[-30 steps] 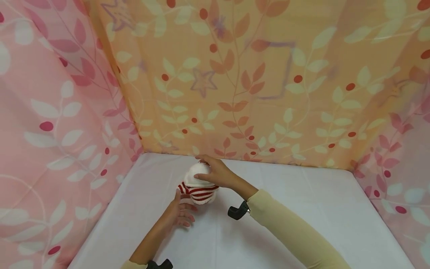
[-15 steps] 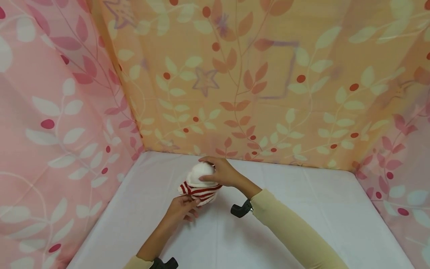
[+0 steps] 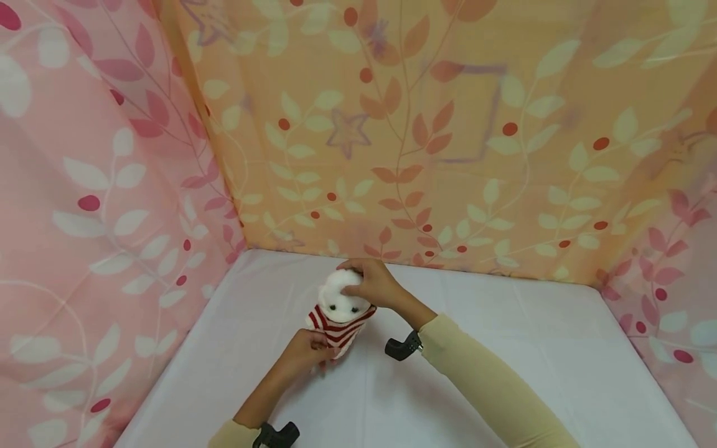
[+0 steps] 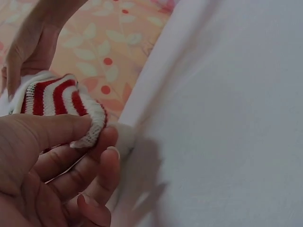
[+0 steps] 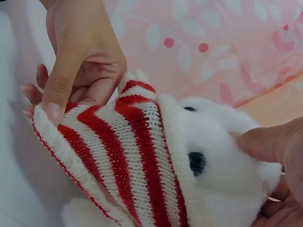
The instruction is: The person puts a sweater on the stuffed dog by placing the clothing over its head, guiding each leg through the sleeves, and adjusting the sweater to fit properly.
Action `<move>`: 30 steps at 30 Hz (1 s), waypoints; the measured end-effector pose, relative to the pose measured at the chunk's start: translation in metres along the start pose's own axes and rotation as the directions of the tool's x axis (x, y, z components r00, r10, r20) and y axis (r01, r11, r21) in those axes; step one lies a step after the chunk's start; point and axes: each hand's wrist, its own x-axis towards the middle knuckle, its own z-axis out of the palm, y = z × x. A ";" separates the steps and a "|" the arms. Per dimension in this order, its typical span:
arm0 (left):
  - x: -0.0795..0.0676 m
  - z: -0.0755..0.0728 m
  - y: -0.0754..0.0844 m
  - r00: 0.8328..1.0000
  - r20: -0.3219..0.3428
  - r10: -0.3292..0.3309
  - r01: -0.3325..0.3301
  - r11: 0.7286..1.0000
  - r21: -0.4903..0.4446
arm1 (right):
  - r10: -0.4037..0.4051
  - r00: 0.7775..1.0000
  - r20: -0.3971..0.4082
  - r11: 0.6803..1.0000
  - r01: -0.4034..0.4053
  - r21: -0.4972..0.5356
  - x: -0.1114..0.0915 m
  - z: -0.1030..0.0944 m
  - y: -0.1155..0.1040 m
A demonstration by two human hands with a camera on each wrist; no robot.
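A white plush toy (image 3: 338, 292) with dark eyes wears a red-and-white striped knit sweater (image 3: 338, 330). Around its fluffy head curls my right hand (image 3: 375, 285), the thumb pressed into the fur in the right wrist view. The sweater's pale hem is pinched between thumb and fingers of my left hand (image 3: 305, 353). In the right wrist view that hem (image 5: 71, 163) is drawn away from the body, and a bit of white fur (image 5: 85, 213) shows below it. The left wrist view shows the knit (image 4: 59, 97) stretched toward my left thumb.
The toy is held over a white-covered table (image 3: 476, 373). An orange leaf-print cloth (image 3: 426, 155) hangs behind it, with pink printed cloth (image 3: 129, 261) along the left side and more at the right. Dark devices (image 3: 403, 347) sit at both wrists.
The toy's head has turned so its eyes now face the head camera. My left hand has gone from loosely spread beside the toy to pinching the sweater's hem. The right hand keeps its grip.
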 end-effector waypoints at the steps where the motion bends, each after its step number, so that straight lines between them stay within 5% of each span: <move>1: 0.000 -0.001 0.001 1.000 0.012 0.006 -0.006 1.000 0.018 | 0.003 1.000 -0.003 1.000 -0.003 -0.003 0.000 0.000 0.000; 10: 0.005 0.000 0.001 0.992 0.118 0.035 -0.054 0.986 0.158 | 0.018 1.000 -0.021 1.000 -0.019 -0.011 0.002 0.002 0.002; 17: 0.000 0.006 -0.008 1.000 -0.019 0.003 0.004 0.925 0.379 | 0.050 0.999 -0.012 0.999 -0.050 -0.002 0.002 0.000 0.006; 25: 0.010 -0.005 -0.013 0.990 -0.126 -0.062 0.103 0.931 0.350 | 0.094 0.995 0.012 0.995 -0.095 0.029 -0.002 -0.003 0.003; 30: 0.012 -0.019 -0.009 0.984 -0.141 -0.107 0.148 0.933 0.329 | 0.040 0.999 0.008 0.999 -0.040 0.033 -0.007 -0.005 0.007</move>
